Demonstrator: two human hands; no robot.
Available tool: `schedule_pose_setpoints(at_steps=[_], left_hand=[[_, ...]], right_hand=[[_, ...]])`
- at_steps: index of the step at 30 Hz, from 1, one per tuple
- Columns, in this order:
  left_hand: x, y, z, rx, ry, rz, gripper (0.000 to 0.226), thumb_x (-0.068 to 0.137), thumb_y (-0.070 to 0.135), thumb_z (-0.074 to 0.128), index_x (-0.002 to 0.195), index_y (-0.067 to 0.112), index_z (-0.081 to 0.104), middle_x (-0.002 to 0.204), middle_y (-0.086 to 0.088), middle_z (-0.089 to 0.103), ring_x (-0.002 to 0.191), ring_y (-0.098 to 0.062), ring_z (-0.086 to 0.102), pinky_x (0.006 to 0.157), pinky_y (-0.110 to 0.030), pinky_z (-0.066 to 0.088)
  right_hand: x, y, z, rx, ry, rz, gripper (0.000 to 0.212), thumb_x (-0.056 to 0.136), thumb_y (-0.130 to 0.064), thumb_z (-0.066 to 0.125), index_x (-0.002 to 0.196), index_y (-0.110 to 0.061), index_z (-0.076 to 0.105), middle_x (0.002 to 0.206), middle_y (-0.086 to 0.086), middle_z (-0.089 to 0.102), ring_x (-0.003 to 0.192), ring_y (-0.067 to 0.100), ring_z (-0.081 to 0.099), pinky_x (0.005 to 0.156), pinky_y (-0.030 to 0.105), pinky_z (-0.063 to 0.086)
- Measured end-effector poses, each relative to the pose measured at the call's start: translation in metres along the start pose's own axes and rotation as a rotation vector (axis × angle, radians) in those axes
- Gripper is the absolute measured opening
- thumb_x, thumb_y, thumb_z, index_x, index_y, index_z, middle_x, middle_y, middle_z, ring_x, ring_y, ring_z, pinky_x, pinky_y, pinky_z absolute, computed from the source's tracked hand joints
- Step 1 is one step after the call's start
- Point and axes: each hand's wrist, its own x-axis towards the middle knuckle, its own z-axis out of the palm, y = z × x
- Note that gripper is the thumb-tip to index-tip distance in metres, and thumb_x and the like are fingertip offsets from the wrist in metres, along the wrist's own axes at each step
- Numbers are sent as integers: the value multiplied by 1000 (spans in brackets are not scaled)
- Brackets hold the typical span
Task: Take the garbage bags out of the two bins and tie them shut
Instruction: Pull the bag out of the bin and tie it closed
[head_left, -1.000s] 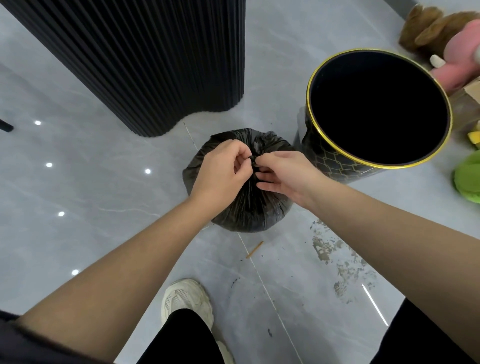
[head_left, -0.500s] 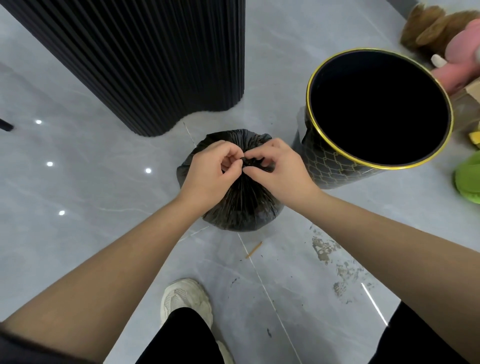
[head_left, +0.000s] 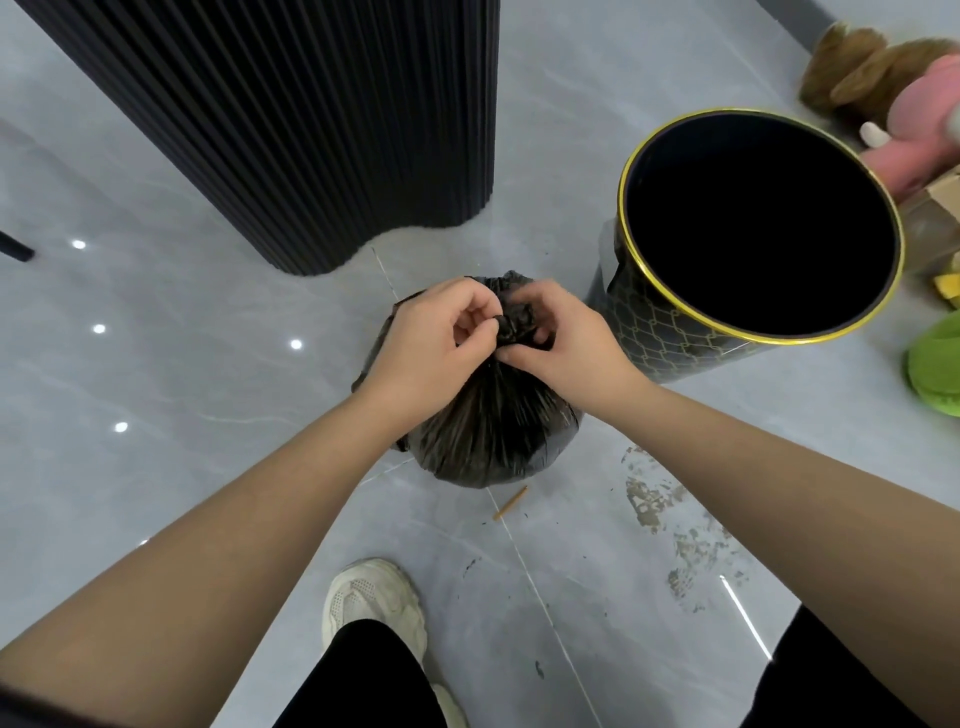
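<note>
A full black garbage bag (head_left: 493, 436) stands on the grey tiled floor in the middle of the view. Its gathered neck is bunched into a knot at the top. My left hand (head_left: 431, 348) pinches the neck from the left, and my right hand (head_left: 561, 348) pinches it from the right, fingertips meeting at the knot. To the right stands a black bin (head_left: 670, 338) with a gold rim and gold lattice pattern; its inside looks dark and I see no bag in it. No second bin is in view.
A tall black fluted column (head_left: 322, 130) rises at the back left. Plush toys (head_left: 883, 88) and a green object (head_left: 935, 364) lie at the right edge. A small wooden stick (head_left: 511, 503) and dirt smears (head_left: 654, 499) mark the floor. My white shoe (head_left: 371, 597) is below.
Both hands have shifted slightly on the bag's neck, the right hand rolling over the top of the knot. The bag has stayed in place on the floor.
</note>
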Motion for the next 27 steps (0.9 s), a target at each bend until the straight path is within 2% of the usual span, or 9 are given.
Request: schedule_pose_setpoints(at_steps=[3,6,9,13,15,18,22,24,27], left_hand=[[-3,1,1,-17,-23,14,14,86,5,57,84,18,56,81,12,54,73,1,51,67,-10,39],[-5,2,0,-38,5,24,12,86,5,55,84,17,54,81,11,52,71,-2,49,65,-12,39],[-4,5,-5,-39,80,20,7,86,6,55,88,13,58,82,9,54,73,-4,50,66,-14,41],[-1,3,-14,7,72,37,8,86,7,57,88,14,59,82,13,54,74,-1,51,67,-12,40],[-1,-6,-16,74,27,46,7,86,9,58,89,15,60,83,13,54,75,-1,52,69,-13,41],[-9,-28,-18,207,-27,33,12,86,24,60,96,19,62,88,12,52,80,-3,52,73,-23,47],[-19,-46,-18,363,-166,30,46,81,52,59,114,21,60,104,12,52,98,-5,49,82,-23,43],[-17,-49,-14,432,-172,60,40,81,39,67,114,17,60,108,5,57,102,-13,52,84,-29,44],[-9,-46,-5,458,-96,116,16,81,16,65,96,12,63,92,-2,61,89,-23,57,73,-36,46]], right_hand=[[2,0,1,-74,-40,-32,17,77,-24,75,86,-16,64,89,3,52,81,15,50,72,29,42],[2,1,2,-45,-33,-47,8,79,-16,73,79,-17,65,85,3,51,81,18,51,71,30,42],[4,0,1,-51,-7,-66,11,80,-5,66,73,-10,61,81,3,47,78,21,48,72,33,41],[3,-3,3,-11,-3,-57,25,80,-3,67,66,-19,53,81,2,48,76,18,47,71,26,38],[1,-3,5,59,1,-47,20,79,-6,71,70,-19,60,80,-4,48,74,11,50,71,17,40],[0,-3,7,88,-33,-69,12,78,-11,74,72,-18,66,81,-7,52,78,11,54,75,17,43],[1,-3,2,106,1,-51,16,79,-14,75,71,-23,64,84,-3,57,79,10,55,76,18,44],[1,-4,-2,136,7,-31,16,79,-14,74,72,-23,64,82,-6,55,77,6,53,74,12,41],[2,-6,-4,119,-19,-14,13,80,-15,74,73,-20,65,83,-6,55,77,8,53,73,13,41]])
